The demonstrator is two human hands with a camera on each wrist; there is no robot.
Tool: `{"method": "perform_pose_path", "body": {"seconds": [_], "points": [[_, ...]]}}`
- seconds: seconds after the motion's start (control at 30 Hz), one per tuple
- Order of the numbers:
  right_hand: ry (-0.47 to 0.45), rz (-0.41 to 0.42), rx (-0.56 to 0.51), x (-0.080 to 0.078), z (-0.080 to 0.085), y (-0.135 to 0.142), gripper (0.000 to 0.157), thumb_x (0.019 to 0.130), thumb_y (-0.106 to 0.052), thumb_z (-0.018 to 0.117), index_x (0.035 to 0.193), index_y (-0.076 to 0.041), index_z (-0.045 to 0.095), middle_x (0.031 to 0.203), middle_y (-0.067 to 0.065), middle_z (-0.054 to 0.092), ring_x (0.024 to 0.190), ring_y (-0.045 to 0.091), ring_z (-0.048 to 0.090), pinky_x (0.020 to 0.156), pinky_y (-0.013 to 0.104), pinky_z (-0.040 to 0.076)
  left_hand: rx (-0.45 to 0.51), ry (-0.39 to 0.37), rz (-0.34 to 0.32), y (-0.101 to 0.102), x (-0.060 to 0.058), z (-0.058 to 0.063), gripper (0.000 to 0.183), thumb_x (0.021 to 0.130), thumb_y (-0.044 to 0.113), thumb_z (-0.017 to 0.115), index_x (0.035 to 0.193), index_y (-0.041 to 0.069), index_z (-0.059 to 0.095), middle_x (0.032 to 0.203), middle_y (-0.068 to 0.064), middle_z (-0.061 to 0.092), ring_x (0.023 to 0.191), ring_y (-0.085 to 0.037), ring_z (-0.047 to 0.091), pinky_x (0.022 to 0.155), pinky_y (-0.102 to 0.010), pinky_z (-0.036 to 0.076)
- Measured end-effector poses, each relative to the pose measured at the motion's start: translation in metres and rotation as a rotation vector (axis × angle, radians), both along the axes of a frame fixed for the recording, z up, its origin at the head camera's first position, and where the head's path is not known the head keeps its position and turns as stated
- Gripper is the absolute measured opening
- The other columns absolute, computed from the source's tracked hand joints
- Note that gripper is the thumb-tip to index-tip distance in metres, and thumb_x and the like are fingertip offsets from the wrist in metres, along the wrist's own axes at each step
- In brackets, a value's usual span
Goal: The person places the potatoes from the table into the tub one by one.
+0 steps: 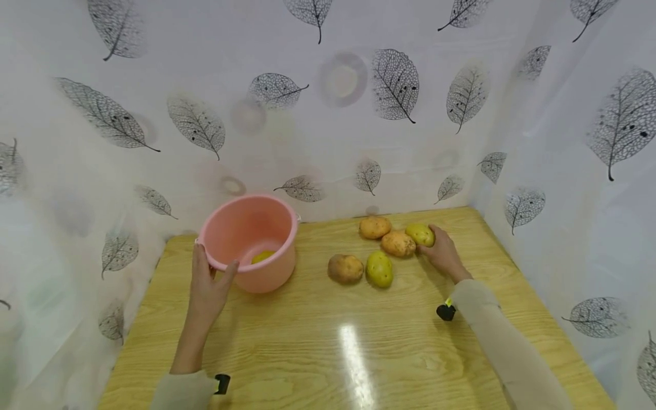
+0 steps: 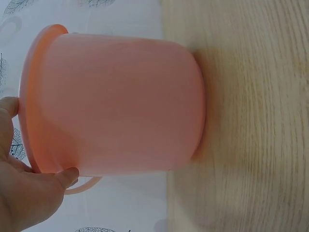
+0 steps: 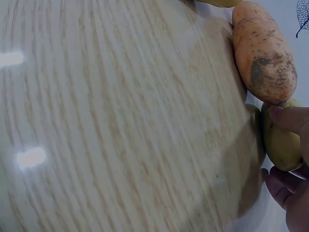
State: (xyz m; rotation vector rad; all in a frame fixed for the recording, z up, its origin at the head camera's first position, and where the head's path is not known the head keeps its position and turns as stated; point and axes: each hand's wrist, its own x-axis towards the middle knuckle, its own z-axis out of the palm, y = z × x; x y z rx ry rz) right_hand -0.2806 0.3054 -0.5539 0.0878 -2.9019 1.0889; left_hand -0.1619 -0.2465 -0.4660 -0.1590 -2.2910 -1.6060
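Observation:
My left hand [image 1: 209,293] grips the near left rim of a pink plastic bucket [image 1: 269,278], which stands on the table. The thumb lies outside the rim in the left wrist view. Inside the bucket, part of something yellow [image 1: 262,257] shows. On the right, my right hand [image 1: 443,254] holds a yellow-green potato [image 1: 419,233] between thumb and fingers. Touching that potato is an orange-brown tuber [image 1: 398,244] with dark dirt patches, clearer in the right wrist view. Another such tuber [image 1: 374,227] lies behind it.
Nearer the middle, a brownish tuber [image 1: 345,269] and a second yellow-green potato [image 1: 379,269] lie side by side on the wooden table [image 1: 287,347]. A leaf-patterned white curtain [image 1: 328,142] hangs along the back and both sides.

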Motion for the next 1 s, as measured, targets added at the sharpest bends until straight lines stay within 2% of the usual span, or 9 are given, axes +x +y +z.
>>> {"method": "perform_pose_path", "body": {"seconds": [0.13, 0.27, 0.53, 0.7, 1.0], "points": [[0.031, -0.008, 0.015, 0.000, -0.003, -0.001, 0.074, 0.097, -0.010, 0.070, 0.152, 0.018, 0.029, 0.147, 0.042, 0.038, 0.135, 0.057, 0.038, 0.116, 0.066, 0.031, 0.000, -0.001, -0.003, 0.000, 0.000, 0.001, 0.097, 0.098, 0.004, 0.069, 0.167, 0.013, 0.002, 0.168, -0.016, 0.014, 0.149, -0.041, 0.026, 0.120, -0.027, 0.030], [0.050, -0.015, 0.018, 0.000, -0.005, -0.002, 0.074, 0.097, -0.008, 0.070, 0.152, 0.018, 0.029, 0.145, 0.043, 0.039, 0.134, 0.057, 0.040, 0.115, 0.067, 0.032, -0.003, -0.011, 0.006, 0.000, 0.000, 0.000, 0.097, 0.098, 0.005, 0.069, 0.167, 0.013, 0.003, 0.168, -0.014, 0.013, 0.150, -0.039, 0.026, 0.121, -0.030, 0.031], [0.081, -0.011, 0.028, 0.000, -0.012, -0.001, 0.073, 0.098, -0.011, 0.069, 0.153, 0.016, 0.029, 0.143, 0.042, 0.041, 0.131, 0.056, 0.042, 0.112, 0.068, 0.035, -0.014, -0.036, 0.015, 0.001, 0.002, 0.001, 0.097, 0.099, 0.009, 0.069, 0.167, 0.012, -0.001, 0.171, -0.012, 0.005, 0.153, -0.036, 0.021, 0.122, -0.050, 0.027], [0.112, -0.004, 0.028, 0.001, -0.013, -0.001, 0.071, 0.098, -0.011, 0.069, 0.153, 0.015, 0.032, 0.142, 0.042, 0.043, 0.129, 0.056, 0.044, 0.110, 0.068, 0.036, -0.015, -0.036, 0.015, 0.002, 0.003, 0.003, 0.096, 0.100, 0.011, 0.069, 0.167, 0.011, -0.001, 0.171, -0.012, 0.005, 0.154, -0.035, 0.021, 0.121, -0.055, 0.026], [0.083, -0.031, -0.025, -0.001, -0.010, 0.002, 0.072, 0.098, -0.016, 0.071, 0.154, 0.011, 0.034, 0.144, 0.040, 0.044, 0.130, 0.055, 0.045, 0.109, 0.067, 0.039, -0.018, -0.036, 0.008, 0.001, 0.002, 0.002, 0.097, 0.100, 0.007, 0.068, 0.167, 0.012, -0.002, 0.171, -0.012, 0.003, 0.154, -0.037, 0.020, 0.122, -0.051, 0.027]]}}
